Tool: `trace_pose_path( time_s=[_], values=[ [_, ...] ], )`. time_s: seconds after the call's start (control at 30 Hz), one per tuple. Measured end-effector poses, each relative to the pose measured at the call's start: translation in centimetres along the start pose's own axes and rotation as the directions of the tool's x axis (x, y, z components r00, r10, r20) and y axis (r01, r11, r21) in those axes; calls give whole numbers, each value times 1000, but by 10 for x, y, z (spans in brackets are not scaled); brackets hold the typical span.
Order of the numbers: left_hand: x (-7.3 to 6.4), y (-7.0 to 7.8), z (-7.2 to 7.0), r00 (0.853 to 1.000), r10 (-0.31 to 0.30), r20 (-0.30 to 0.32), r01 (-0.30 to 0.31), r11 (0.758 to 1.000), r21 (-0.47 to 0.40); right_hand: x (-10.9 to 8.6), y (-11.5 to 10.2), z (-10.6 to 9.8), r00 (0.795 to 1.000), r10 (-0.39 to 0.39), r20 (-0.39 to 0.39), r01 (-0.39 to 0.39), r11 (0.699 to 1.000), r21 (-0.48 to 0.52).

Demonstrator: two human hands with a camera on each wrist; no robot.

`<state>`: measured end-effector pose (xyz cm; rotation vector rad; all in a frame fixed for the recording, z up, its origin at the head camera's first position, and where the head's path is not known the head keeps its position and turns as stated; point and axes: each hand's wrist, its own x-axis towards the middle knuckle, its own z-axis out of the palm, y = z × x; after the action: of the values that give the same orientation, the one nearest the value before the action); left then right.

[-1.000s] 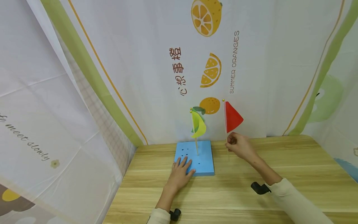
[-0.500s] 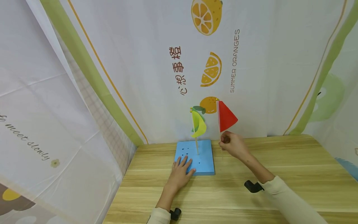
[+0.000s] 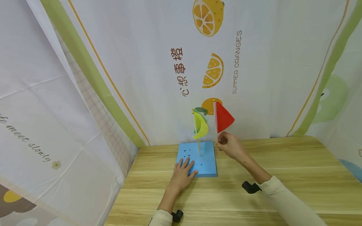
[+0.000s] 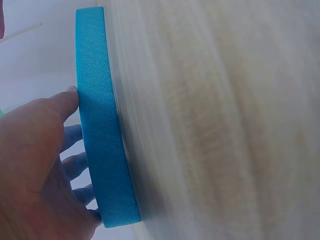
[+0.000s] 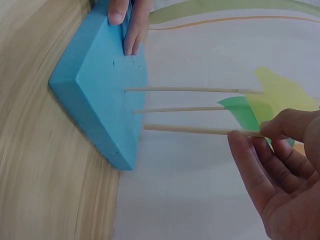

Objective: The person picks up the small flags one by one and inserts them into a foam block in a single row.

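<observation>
On the table lies a blue foam block (image 3: 208, 168) with several small holes in its top. My left hand (image 3: 181, 176) rests on its left front part, fingers spread; in the left wrist view the thumb touches the block's upper edge. A yellow flag (image 3: 202, 128) and a green flag (image 5: 242, 111) stand upright in the foam, one behind the other. My right hand (image 3: 230, 146) pinches the wooden stick of a red flag (image 3: 224, 119) just below the cloth. That stick's bare lower end shows in the right wrist view, close beside the green flag's stick.
The wood-grain table (image 3: 288, 175) extends right of the block. Behind it hangs a white curtain (image 3: 260, 69) printed with oranges, and more cloth (image 3: 56, 94) hangs on the left. Black camera mounts (image 3: 250, 187) sit at both wrists.
My right hand has carried the red flag leftward, from well right of the block to beside its right edge. The left hand and the block have stayed in place.
</observation>
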<state>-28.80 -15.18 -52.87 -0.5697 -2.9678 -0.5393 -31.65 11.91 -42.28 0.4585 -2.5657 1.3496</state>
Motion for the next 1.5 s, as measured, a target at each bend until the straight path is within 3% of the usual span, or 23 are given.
trace_pose_path(
  time_s=[0.53, 1.13, 1.5],
  values=[
    [1, -2, 1, 1000, 10, -6, -10, 1000, 19, 6, -5, 20, 999, -28, -16, 28, 999, -44],
    [0, -1, 0, 1000, 16, -2, -16, 999, 42, 9, -13, 45, 993, -117, -33, 116, 993, -39],
    [0, -2, 0, 1000, 14, -13, -14, 999, 36, 10, -9, 64, 995, -101, -5, 101, 995, -8]
  ],
)
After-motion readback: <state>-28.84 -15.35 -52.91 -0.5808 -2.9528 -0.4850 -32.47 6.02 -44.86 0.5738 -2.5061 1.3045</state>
